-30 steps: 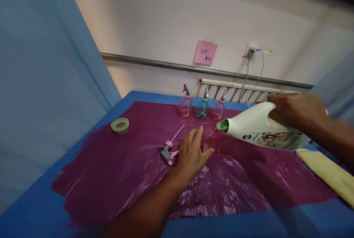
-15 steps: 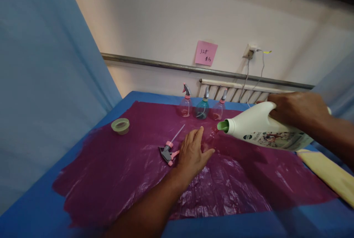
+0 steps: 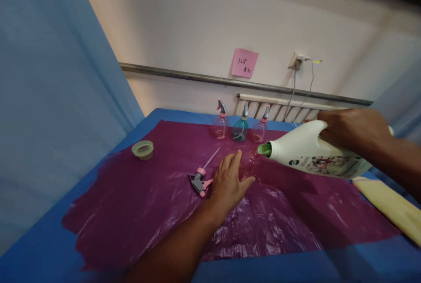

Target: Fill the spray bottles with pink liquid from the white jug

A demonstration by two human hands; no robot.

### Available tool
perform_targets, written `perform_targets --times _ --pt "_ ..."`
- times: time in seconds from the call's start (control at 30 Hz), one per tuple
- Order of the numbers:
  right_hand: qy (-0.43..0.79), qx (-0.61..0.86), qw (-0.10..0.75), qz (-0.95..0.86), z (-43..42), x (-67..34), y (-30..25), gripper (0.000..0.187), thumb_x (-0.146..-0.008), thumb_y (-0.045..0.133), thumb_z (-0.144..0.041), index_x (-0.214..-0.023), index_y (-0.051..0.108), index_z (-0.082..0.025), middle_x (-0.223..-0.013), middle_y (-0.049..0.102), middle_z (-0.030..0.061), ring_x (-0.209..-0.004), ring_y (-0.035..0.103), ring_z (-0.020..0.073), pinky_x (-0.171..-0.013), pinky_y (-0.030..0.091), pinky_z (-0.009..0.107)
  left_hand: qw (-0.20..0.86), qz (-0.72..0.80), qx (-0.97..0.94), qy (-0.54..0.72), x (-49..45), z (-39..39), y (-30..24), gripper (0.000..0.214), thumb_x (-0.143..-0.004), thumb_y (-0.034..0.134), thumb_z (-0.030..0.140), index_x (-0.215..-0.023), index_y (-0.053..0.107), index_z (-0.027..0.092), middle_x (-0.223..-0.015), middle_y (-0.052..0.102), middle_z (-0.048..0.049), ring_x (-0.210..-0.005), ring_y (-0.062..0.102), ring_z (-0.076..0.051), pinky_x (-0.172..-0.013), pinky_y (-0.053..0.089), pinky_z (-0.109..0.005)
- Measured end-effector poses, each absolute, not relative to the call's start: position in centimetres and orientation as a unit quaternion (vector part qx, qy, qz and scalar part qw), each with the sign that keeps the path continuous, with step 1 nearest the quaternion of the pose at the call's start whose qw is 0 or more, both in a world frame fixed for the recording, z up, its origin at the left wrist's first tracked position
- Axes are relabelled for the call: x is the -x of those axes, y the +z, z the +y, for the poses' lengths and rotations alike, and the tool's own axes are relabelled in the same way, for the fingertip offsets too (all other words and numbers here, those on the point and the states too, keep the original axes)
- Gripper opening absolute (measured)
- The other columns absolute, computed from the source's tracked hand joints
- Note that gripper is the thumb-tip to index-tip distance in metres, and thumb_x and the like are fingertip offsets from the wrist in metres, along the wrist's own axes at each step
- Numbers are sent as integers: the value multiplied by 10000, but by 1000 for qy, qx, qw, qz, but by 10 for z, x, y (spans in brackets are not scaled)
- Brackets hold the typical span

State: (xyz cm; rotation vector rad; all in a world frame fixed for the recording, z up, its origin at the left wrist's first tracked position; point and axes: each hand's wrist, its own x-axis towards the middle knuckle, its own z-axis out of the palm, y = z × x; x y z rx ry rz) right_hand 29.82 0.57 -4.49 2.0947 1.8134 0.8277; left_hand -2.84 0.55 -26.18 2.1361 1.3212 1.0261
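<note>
My right hand (image 3: 345, 127) is closed round the handle of a white detergent jug (image 3: 302, 151), tipped nearly level to the left. Its green spout (image 3: 264, 150) is over the pink neck of a clear spray bottle (image 3: 250, 164) without its head. My left hand (image 3: 230, 180) curves round this bottle, thumb on the near side and fingers on the far side. The bottle's outline is faint against the purple sheet, and I cannot make out how much liquid is inside. Beside my left hand lies a grey and pink spray head (image 3: 198, 182) with its dip tube.
Behind stand a clear spray bottle (image 3: 220, 127), a teal spray bottle (image 3: 240, 129) and another clear spray bottle (image 3: 259, 129). A pale green cap (image 3: 143, 149) rests at left on the purple sheet (image 3: 131, 213). A yellow cloth (image 3: 388, 208) lies at right.
Almost nothing differs. The jug and both hands hold the same pose, with only a very slight shift of the view.
</note>
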Motion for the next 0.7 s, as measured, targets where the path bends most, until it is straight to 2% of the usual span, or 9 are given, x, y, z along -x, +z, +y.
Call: perform_targets --times 0.57,0.7 --pt "296 -712 125 624 6 -298 -44 235 -962 565 -398 -1056 758 -301 -1030 836 88 -878 760 311 -598 340 374 217 479 -771 358 28 5 -260 903 -952 879 339 -1740 449 246 -1595 618 -154 -1524 574 -371 -1272 495 -561" --pt "297 -711 126 625 6 -298 -44 219 -964 576 -400 -1045 753 -299 -1015 832 89 -855 749 300 -600 328 377 218 480 -771 358 28 4 -259 887 -960 873 348 -1738 453 272 -1610 611 -147 -1539 561 -376 -1281 484 -570"
